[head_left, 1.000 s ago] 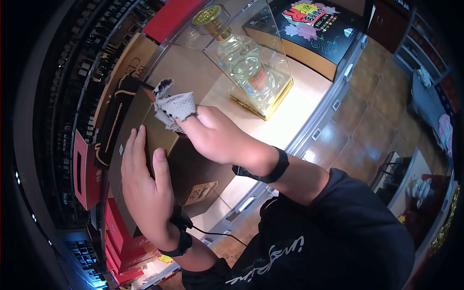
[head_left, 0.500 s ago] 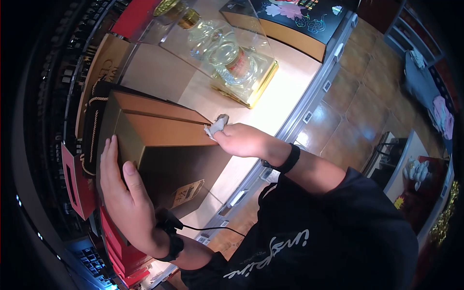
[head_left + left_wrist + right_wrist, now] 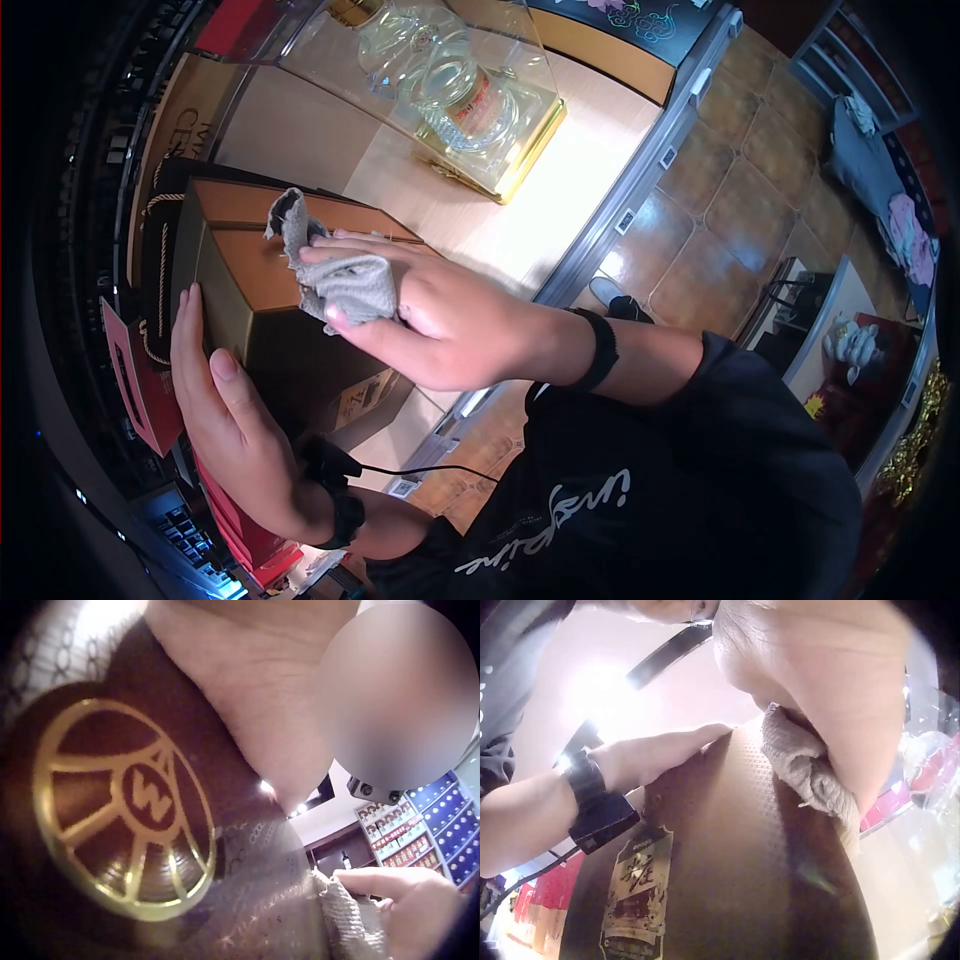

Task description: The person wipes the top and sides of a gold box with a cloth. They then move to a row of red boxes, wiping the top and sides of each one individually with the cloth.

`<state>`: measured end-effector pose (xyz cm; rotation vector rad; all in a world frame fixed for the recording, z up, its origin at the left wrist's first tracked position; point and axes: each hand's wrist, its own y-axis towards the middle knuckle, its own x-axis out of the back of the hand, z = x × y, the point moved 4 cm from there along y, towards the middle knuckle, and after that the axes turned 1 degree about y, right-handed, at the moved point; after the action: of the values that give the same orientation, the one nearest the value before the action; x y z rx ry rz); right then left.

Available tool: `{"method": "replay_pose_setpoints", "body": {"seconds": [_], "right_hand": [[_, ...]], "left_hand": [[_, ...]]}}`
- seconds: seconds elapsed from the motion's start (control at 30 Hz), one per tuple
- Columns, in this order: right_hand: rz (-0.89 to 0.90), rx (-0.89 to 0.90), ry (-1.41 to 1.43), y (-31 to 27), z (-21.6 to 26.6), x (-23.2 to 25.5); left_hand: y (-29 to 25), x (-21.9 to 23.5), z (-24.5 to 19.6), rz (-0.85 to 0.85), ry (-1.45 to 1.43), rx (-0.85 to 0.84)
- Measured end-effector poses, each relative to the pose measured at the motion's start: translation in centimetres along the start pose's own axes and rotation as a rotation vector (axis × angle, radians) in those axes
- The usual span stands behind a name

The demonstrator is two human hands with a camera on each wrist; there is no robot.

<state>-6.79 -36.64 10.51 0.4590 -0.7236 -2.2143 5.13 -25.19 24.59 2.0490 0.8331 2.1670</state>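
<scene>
A large brown and gold box point(image 3: 228, 290) stands on the shelf, its label point(image 3: 637, 896) showing in the right wrist view. The left hand point(image 3: 235, 420) lies with straight fingers against the box's near left side. A round gold emblem point(image 3: 127, 806) on a dark red-brown surface fills much of the left wrist view. Over the box's orange-brown face, the right hand point(image 3: 450, 310) grips a crumpled grey cloth point(image 3: 350, 285), thumb and fingers bent round it. In the right wrist view the cloth point(image 3: 802, 761) lies along the box's edge.
A clear bottle point(image 3: 460, 95) in a transparent case with a gold base point(image 3: 530, 155) stands beyond the box. A black box point(image 3: 640, 20) is at the top. Red boxes point(image 3: 235, 515) lie at lower left; a black cable point(image 3: 430, 468) runs from the left wrist.
The right hand and cloth moved from the box's right end back leftward over its face. The left hand stays against the box. The head view has shifted, so the bottle sits higher.
</scene>
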Motion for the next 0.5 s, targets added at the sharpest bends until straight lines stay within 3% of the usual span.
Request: {"method": "replay_pose_setpoints", "body": {"seconds": [0.07,0.17,0.2,0.3,0.33,0.4,0.5], "right_hand": [[0.001,0.024,0.005,0.6,-0.5,0.1],[0.101,-0.429,0.210,0.1,-2.1,0.5],[0.114,-0.453,0.176,-0.2,-3.5,0.5],[0.085,-0.334,-0.292,-1.9,-7.2,0.6],[0.127,-0.489,-0.461,-3.0,-7.6,0.6],[0.211,-0.513,-0.545,-3.8,-9.2,0.8],[0.301,-0.702,-0.549,-4.8,-10.8,1.4]], "left_hand": [[0.0,0.0,0.0,-0.002,0.008,-0.007],[0.0,0.0,-0.1,-0.011,0.009,-0.005],[0.0,0.1,-0.2,-0.013,0.008,-0.003],[0.0,0.0,-0.1,-0.018,0.002,-0.006],[-0.1,0.1,-0.2,-0.022,0.004,-0.004],[-0.1,0.1,-0.3,-0.029,0.007,0.000],[0.0,0.1,-0.2,-0.028,0.007,-0.007]]}}
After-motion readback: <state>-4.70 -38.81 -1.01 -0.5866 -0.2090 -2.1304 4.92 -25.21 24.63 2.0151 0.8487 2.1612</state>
